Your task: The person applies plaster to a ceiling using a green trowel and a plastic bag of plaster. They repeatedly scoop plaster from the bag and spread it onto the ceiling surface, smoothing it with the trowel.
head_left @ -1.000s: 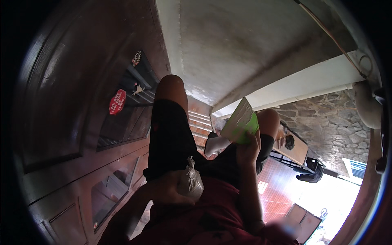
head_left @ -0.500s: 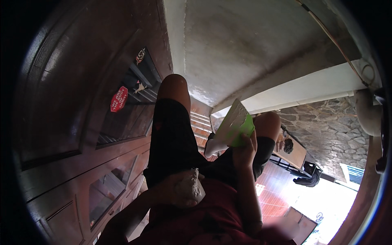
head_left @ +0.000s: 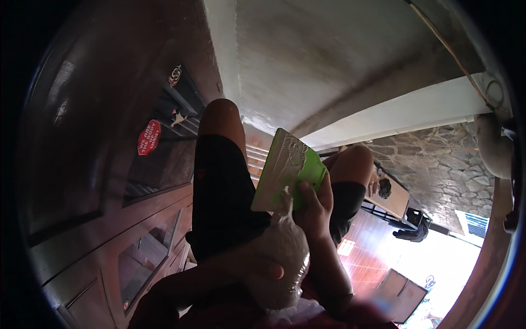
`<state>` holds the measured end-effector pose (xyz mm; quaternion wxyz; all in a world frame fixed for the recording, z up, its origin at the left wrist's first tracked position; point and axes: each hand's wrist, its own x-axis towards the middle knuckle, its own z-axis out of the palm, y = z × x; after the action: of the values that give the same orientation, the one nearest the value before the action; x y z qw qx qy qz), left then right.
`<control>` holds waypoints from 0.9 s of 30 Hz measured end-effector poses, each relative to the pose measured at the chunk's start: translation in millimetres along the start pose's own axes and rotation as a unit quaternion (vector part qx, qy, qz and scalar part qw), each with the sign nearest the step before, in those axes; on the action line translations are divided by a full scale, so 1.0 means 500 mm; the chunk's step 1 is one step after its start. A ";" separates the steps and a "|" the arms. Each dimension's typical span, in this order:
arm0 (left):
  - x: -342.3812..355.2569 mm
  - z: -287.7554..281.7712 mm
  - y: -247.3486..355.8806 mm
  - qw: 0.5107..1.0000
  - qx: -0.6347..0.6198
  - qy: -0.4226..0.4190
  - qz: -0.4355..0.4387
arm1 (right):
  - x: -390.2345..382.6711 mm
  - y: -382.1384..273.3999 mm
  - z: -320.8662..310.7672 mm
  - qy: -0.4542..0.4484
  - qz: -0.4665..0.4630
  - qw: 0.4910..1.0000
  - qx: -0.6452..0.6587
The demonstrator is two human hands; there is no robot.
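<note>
My left hand (head_left: pixel 257 260) is closed around a clear plastic bag (head_left: pixel 285 249) full of grey paste, its narrow twisted tip pointing up at the lower edge of a green flat spreader, with a bit of paste at the tip. My right hand (head_left: pixel 316 203) grips the green spreader (head_left: pixel 309 167) by its right side, thumb on the face; grey paste is smeared thickly over much of that face (head_left: pixel 282 159). The bag's tip overlaps the spreader in view; whether they touch I cannot tell. Both hands are over my lap, between my bent knees.
A dark wooden door (head_left: pixel 74 137) with glass panes is at the left. A plastered wall (head_left: pixel 329 60) with a hanging cable rises beyond my knees. A stone-clad wall (head_left: pixel 438 164), a bench (head_left: pixel 394 194) with dark items, and a red plank-patterned floor (head_left: pixel 361 252) are at the right.
The bag in my left hand has come up and rightward toward the spreader, showing more of its bulk. The spreader has shifted left and down, its paste-covered face turned more toward my view.
</note>
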<state>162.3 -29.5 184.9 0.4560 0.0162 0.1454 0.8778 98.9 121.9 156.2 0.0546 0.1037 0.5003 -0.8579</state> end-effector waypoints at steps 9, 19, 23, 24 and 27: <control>0.086 0.025 -0.057 0.979 -0.169 -0.112 -0.033 | -0.045 -0.071 0.005 0.008 0.023 0.999 0.036; 0.049 0.075 -0.004 0.961 -0.256 -0.097 -0.025 | -0.054 -0.079 0.002 -0.003 -0.004 0.999 0.054; 0.042 0.077 -0.004 0.963 -0.256 -0.077 -0.045 | -0.056 -0.083 0.009 0.000 -0.017 1.000 -0.007; 0.045 0.077 -0.008 0.964 -0.252 -0.072 -0.050 | -0.056 -0.084 0.011 0.000 -0.013 1.000 0.002; 0.050 0.075 -0.017 0.966 -0.242 -0.058 -0.063 | -0.058 -0.085 0.016 0.008 -0.001 0.999 0.034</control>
<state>160.7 4.1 215.8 0.5082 -0.0526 -0.0976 0.8541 117.9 135.7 202.7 0.0464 0.1115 0.4717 -0.8735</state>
